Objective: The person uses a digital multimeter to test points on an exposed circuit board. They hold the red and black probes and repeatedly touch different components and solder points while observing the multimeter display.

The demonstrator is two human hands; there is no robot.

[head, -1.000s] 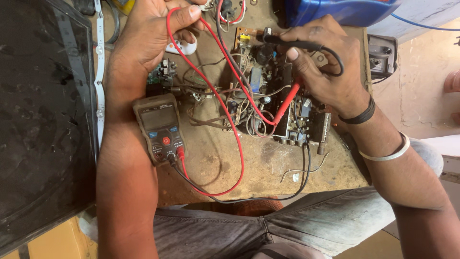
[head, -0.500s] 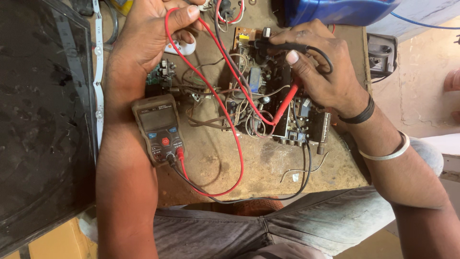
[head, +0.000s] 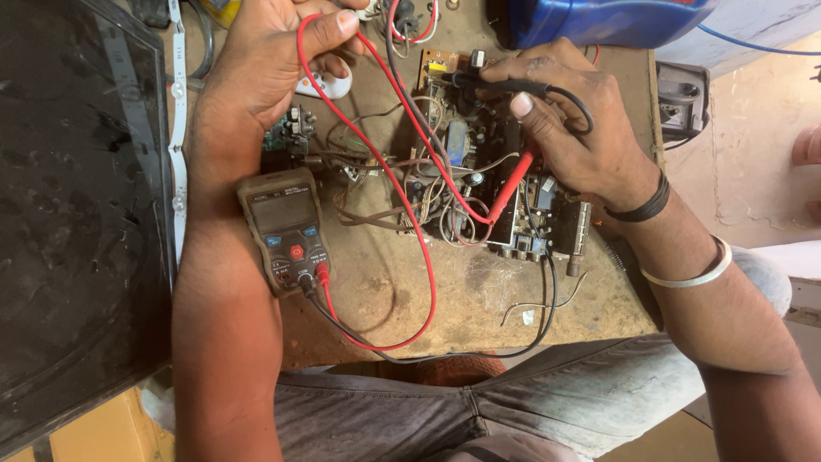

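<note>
Our right hand [head: 581, 128] is closed around two meter probes at once. The black probe [head: 505, 85] lies pinched under the thumb and fingers, its long axis running left to right across the far end of the circuit board [head: 487, 180], tip pointing left toward the board's far-left corner. The red probe [head: 513, 184] sticks out from under the same palm, its long axis slanting down and to the left — its tip points toward the near-left, into the tangle of wires at the board's middle. Both probes sit right under this hand, so it is the nearer one to the board by far; the board lies directly beneath and a little nearer than the knuckles.

Our left hand [head: 274, 60] is at the far left, fingers curled, with the red lead [head: 410, 222] looped over the forefinger. Whether it pinches the lead or merely hooks it we cannot quite tell from this angle. From there the lead runs diagonally toward the near right, then loops back left.

The multimeter [head: 286, 229] lies flat on the workbench [head: 479, 291] just beside the left forearm, its long axis near to far, sockets toward us — red and black leads plugged in at its near end.
</note>
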